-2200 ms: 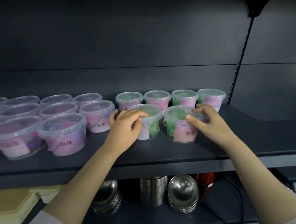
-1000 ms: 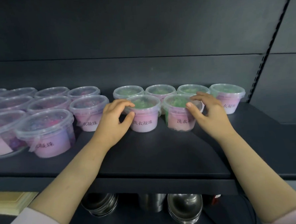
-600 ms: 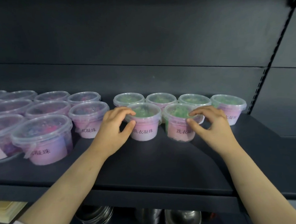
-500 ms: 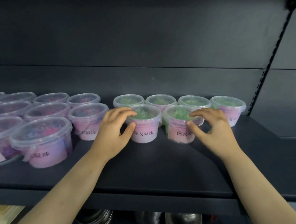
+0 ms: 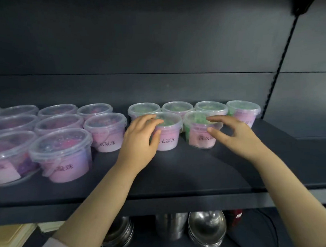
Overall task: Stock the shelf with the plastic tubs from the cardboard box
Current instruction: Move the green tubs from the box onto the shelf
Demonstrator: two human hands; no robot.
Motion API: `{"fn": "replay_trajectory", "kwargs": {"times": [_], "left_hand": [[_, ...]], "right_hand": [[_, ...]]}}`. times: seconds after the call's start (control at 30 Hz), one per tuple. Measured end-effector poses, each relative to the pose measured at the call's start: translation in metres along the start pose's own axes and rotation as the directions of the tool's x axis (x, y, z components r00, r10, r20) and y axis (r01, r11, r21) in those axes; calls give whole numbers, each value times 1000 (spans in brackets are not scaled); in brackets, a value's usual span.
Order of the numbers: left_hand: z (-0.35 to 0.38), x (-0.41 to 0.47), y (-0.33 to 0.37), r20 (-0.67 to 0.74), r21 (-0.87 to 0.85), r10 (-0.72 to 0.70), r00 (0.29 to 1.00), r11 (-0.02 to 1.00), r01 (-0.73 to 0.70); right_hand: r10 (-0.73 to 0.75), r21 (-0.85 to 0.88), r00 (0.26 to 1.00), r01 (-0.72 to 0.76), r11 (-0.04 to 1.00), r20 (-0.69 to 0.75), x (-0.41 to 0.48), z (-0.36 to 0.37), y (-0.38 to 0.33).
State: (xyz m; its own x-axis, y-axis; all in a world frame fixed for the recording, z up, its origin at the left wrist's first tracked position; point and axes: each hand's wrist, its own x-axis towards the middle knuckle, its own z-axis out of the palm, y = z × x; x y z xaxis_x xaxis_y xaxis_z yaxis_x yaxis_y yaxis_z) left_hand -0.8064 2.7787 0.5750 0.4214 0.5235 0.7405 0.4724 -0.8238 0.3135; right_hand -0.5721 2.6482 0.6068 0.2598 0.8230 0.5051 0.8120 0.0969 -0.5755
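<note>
Two clear lidded tubs with green contents and pink labels stand side by side on the dark shelf point(image 5: 179, 169), just in front of a back row of several like tubs point(image 5: 178, 108). My left hand point(image 5: 140, 141) grips the left tub point(image 5: 169, 136), fingers over its lid and thumb on its side. My right hand point(image 5: 234, 136) pinches the rim of the right tub point(image 5: 198, 134) between forefinger and thumb. The cardboard box is out of view.
Several larger tubs with pink and purple contents point(image 5: 61, 153) fill the shelf's left half. An upright shelf rail point(image 5: 280, 64) bounds the right end. Below the shelf are steel bowls point(image 5: 207, 226), steel cups point(image 5: 171, 226) and tan boards point(image 5: 13, 238).
Both hands stay on the same two tubs. Since the earliest frame the tubs slid back toward the rear row and their labels turned to face front.
</note>
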Motion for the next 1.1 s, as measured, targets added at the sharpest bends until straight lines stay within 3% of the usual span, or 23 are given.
{"fn": "replay_trajectory", "kwargs": {"times": [0.07,0.27,0.4,0.57,0.73,0.87,1.1], "left_hand": [[-15,-4,6,15,-1,9,1000,1000,-9],[-64,-49,28,6,-64,133,991,989,-133],[-85,-88,49,3,-112,206,979,973,-204],[-79,-147,67,165,-164,274,948,955,-247],[-51,-211,106,326,-254,384,864,916,-311],[-21,-257,146,436,-328,463,772,880,-342],[26,-333,221,608,-404,489,626,869,-286]], "right_hand": [[-8,-58,1000,8,998,11,-16,-8,-19],[22,-198,989,-51,979,-146,-96,-29,-87],[95,-337,971,-167,927,-218,-164,-33,-116],[285,-383,916,-380,842,-282,-263,-23,-121],[486,-348,797,-598,722,-360,-378,-24,-110],[612,-279,647,-756,592,-455,-458,-23,-96],[773,-147,453,-888,436,-443,-578,-43,-61]]}}
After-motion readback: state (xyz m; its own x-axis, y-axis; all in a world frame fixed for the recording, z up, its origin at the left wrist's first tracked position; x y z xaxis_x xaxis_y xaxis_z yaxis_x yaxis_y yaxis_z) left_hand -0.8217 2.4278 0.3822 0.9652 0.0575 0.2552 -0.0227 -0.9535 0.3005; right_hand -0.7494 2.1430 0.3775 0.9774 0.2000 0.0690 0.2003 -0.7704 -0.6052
